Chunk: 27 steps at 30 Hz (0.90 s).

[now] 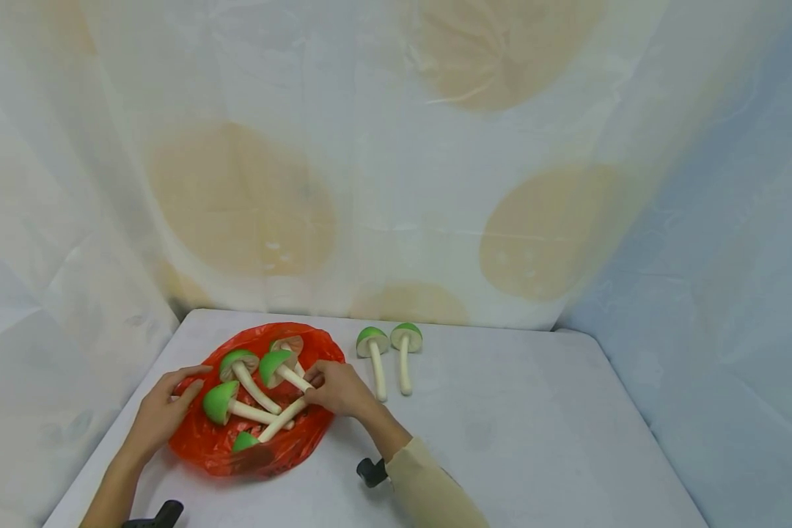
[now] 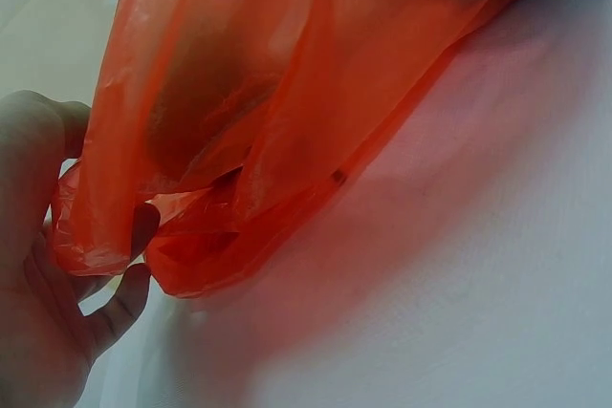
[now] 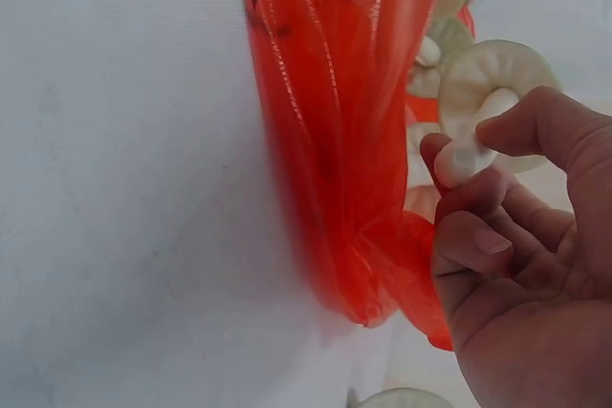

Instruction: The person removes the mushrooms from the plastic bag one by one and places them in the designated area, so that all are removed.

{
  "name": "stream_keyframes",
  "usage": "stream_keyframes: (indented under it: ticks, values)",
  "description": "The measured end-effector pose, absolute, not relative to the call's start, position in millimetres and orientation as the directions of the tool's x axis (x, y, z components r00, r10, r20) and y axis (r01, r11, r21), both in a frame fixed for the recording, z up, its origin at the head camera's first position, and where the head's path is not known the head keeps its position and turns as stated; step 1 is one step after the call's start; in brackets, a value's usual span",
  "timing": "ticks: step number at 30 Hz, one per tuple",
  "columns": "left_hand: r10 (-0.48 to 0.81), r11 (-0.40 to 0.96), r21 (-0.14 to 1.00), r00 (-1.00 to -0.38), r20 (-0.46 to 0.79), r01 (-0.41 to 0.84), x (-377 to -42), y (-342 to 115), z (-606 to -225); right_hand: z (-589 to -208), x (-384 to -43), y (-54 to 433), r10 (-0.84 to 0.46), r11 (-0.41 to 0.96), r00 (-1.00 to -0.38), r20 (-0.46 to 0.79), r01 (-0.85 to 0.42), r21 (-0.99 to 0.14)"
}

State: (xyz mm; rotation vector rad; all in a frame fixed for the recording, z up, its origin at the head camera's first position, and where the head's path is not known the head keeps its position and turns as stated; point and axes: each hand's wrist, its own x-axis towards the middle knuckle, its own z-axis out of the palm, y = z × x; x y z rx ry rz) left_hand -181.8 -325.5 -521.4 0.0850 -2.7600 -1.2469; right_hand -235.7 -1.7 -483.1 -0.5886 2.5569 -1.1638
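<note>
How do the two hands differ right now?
Hold: the left hand holds the edge of the red bag; the right hand pinches a mushroom stem.
Place: left is at the bag's left side, right over its right side.
Arm: right shows a beige sleeve; left's visible forearm is bare.
Shared: both ungloved, both at the bag.

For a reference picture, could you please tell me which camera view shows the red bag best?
The head view shows the red bag nearly whole, with green-capped mushrooms inside. The left wrist view shows only part of one side, the right wrist view only part of another.
</note>
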Motion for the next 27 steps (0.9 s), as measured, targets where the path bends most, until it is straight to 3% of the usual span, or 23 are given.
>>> stream_keyframes:
  ticks: [27]
  values:
    - [-0.098,0.652,0.758,-0.991,0.089,0.004,-183.3,-322.8,-522.6,-468.2,-234.5,55.0,-0.404,0.482,-0.915,0.028,-0.238,-0.843]
